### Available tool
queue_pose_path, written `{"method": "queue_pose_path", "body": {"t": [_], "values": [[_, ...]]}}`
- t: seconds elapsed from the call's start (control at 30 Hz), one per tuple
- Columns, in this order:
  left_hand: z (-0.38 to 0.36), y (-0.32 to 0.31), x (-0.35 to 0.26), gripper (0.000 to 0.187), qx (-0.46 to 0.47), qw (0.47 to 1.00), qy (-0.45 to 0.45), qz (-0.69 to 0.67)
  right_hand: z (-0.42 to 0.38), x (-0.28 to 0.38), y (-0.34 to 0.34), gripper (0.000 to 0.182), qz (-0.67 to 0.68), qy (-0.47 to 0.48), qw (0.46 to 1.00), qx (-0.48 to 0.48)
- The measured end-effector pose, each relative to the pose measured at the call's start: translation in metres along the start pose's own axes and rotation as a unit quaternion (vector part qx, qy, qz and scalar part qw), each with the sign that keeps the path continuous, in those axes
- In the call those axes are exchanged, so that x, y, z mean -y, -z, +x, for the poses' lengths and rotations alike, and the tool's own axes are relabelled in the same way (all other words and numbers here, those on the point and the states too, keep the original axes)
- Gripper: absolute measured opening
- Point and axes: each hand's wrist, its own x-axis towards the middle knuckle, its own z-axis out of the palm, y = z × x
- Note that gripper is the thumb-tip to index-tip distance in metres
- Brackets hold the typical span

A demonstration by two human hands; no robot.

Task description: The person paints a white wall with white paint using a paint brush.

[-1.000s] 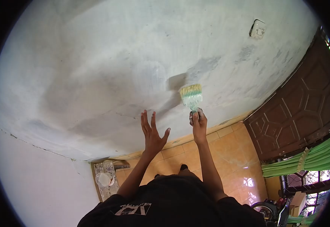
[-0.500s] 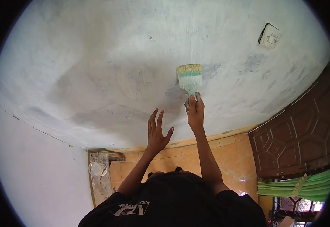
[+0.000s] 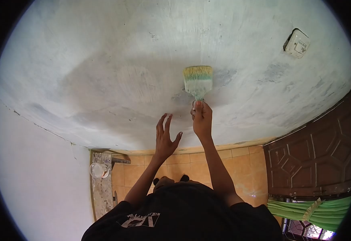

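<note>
My right hand (image 3: 202, 119) is wrapped round the handle of a wide paintbrush (image 3: 198, 82), bristles pointing up. Pale green and white paint coats the brush, and its bristles look yellowish. Behind the brush is a patchy whitish wall (image 3: 139, 84) with grey marks and a broad shadow. To the left and a little lower, my left hand (image 3: 166, 138) holds nothing; its fingers are spread near the lower part of the wall.
A white wall switch (image 3: 297, 43) sits at the upper right. The brown panelled door (image 3: 308, 152) and a green curtain (image 3: 312, 211) are on the right. At lower left, a paint-spattered bench (image 3: 102, 197) carries a clear plastic tub (image 3: 98, 170). Orange tiles (image 3: 240, 168) cover the floor.
The paintbrush and my right hand have shifted slightly left. My left hand stays spread in nearly the same place. The view has turned a little, so the switch appears lower and farther right.
</note>
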Motion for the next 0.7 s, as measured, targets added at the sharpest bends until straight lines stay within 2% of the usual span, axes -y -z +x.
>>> {"method": "queue_pose_path", "body": {"t": [0.23, 0.27, 0.37, 0.4, 0.53, 0.63, 0.7], "values": [[-0.001, 0.01, 0.017, 0.08, -0.039, 0.999, -0.019, 0.013, -0.052, -0.067, 0.0, 0.043, -0.052, -0.048, 0.996, -0.047], [-0.001, 0.014, 0.018, 0.079, -0.041, 0.999, -0.02, 0.017, -0.058, -0.069, -0.002, 0.044, 0.029, -0.07, 0.995, -0.06], [0.004, 0.03, 0.024, 0.075, -0.038, 0.999, -0.015, 0.025, -0.044, -0.041, -0.015, 0.045, 0.06, -0.012, 0.995, -0.072], [0.006, 0.032, 0.025, 0.073, -0.033, 0.999, -0.011, 0.026, -0.032, -0.021, -0.02, 0.046, 0.02, -0.001, 0.997, -0.072], [0.013, 0.04, 0.024, 0.062, -0.07, 0.997, -0.02, 0.012, -0.008, -0.015, -0.031, 0.048, 0.013, -0.017, 0.997, -0.072], [0.018, 0.04, 0.032, 0.056, -0.083, 0.996, -0.033, 0.002, -0.036, -0.059, -0.026, 0.048, -0.02, -0.017, 0.996, -0.082], [0.022, 0.046, 0.029, 0.053, -0.08, 0.996, -0.038, 0.0, -0.062, -0.084, -0.019, 0.048, -0.018, -0.057, 0.994, -0.089]]}}
